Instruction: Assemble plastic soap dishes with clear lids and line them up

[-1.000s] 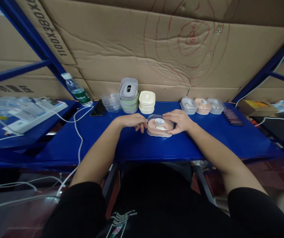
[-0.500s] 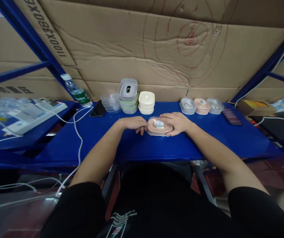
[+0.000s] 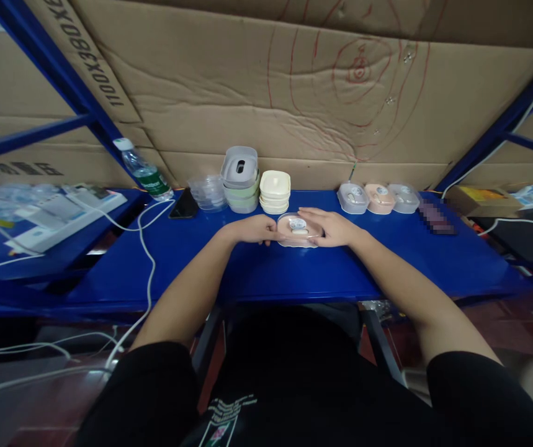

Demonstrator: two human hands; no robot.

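Between my hands is a pink oval plastic box [image 3: 289, 234] with a clear cover and a round whitish label on top. Its near side looks slightly raised from the blue table. My left hand [image 3: 253, 229] grips the left end, thumb along the near side and the other fingers curled under or behind, partly hidden. Around the right end, my right hand [image 3: 334, 228] is wrapped, fingers along the far edge and thumb at the near side. Just beyond the box stands a stack of cream square tubs [image 3: 275, 191].
Behind, left of the cream tubs, are stacked grey and green containers [image 3: 240, 177] and clear bowls [image 3: 208, 194]. Three closed boxes, one a pink box [image 3: 380, 199], line the back right. A water bottle [image 3: 147, 174], a dark phone [image 3: 183, 205] and a white cable [image 3: 151, 273] are at left.
My left hand has closed on the box's left end, its thumb now along the near side. The box has shifted slightly away from me and tilted, both hands moving with it.
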